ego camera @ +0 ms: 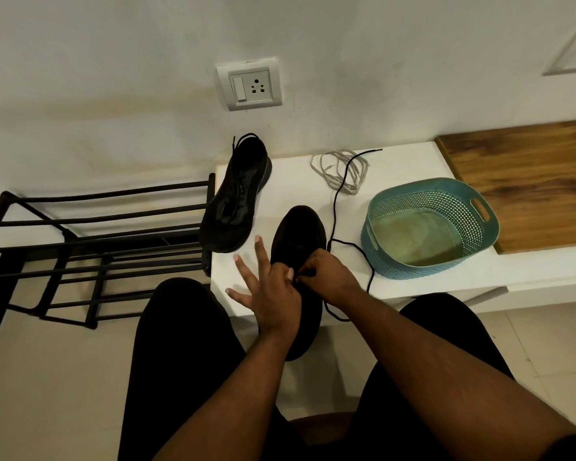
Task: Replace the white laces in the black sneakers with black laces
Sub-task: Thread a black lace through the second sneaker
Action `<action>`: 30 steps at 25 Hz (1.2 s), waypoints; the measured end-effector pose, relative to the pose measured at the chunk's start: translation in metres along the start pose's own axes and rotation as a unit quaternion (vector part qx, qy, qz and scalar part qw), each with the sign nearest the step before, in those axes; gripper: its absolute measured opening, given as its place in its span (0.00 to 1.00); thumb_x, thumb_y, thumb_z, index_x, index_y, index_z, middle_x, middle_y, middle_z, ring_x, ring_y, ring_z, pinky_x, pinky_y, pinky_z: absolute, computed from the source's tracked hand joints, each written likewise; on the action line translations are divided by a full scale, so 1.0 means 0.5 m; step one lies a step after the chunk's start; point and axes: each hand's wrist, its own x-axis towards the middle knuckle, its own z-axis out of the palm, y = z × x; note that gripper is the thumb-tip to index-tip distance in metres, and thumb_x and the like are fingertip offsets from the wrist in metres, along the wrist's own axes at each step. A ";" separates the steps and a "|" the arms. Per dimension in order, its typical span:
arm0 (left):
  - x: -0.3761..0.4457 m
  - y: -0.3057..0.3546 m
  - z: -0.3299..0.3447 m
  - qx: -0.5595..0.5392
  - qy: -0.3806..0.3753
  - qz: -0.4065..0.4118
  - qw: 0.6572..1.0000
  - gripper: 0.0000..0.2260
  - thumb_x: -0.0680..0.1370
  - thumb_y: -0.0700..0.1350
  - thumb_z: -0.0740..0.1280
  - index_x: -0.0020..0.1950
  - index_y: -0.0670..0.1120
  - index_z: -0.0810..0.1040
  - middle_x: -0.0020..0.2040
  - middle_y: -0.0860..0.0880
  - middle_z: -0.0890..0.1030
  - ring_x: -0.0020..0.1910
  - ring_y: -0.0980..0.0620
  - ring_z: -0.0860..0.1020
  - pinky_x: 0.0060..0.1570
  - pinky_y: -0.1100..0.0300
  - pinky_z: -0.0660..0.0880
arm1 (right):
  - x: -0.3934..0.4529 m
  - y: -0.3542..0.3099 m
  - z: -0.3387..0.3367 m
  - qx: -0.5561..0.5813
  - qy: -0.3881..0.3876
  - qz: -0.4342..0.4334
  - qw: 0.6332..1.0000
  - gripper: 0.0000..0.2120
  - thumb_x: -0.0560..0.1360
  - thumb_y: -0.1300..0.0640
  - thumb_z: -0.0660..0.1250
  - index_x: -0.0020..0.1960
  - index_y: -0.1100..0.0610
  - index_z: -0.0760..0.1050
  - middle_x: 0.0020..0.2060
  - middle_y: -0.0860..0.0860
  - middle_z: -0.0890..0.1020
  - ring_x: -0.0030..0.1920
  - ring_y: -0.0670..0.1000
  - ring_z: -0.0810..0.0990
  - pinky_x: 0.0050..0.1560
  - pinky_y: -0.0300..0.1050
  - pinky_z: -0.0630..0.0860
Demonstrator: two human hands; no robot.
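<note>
Pinching the black lace [334, 207] over the near sneaker [296, 241], the right hand [326, 274] curls its fingers tight. Just left of that pinch, the left hand [270, 291] pinches too, with three fingers spread wide. Beyond the pinch lie the white laces [338, 171]. Farther left sits the other sneaker [235, 197]. Right of the pinch stands a blue basket [479, 207].
</note>
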 end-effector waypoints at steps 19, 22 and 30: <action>0.040 -0.030 -0.058 -0.419 -0.088 -0.205 0.880 0.10 0.81 0.50 0.63 0.52 0.46 0.80 0.51 0.48 0.82 0.53 0.50 0.80 0.55 0.55 0.78 | -0.048 -0.073 0.002 0.345 0.084 -0.019 0.935 0.06 0.75 0.61 0.69 0.51 0.57 0.83 0.43 0.48 0.85 0.40 0.41 0.81 0.47 0.37 0.78; 0.040 -0.033 -0.054 -0.333 -0.055 -0.128 0.933 0.08 0.80 0.49 0.65 0.57 0.48 0.77 0.53 0.53 0.78 0.54 0.53 0.77 0.47 0.68 0.72 | -0.050 -0.089 -0.003 0.465 0.109 0.033 0.878 0.05 0.76 0.61 0.68 0.50 0.60 0.82 0.38 0.55 0.83 0.31 0.46 0.75 0.36 0.37 0.76; 0.020 -0.014 -0.026 -0.176 0.011 -0.095 0.980 0.07 0.78 0.45 0.68 0.49 0.42 0.82 0.46 0.46 0.82 0.39 0.55 0.75 0.35 0.68 0.67 | -0.052 -0.069 -0.019 0.416 0.100 0.036 0.903 0.06 0.74 0.65 0.68 0.43 0.58 0.83 0.34 0.49 0.83 0.33 0.44 0.80 0.39 0.37 0.76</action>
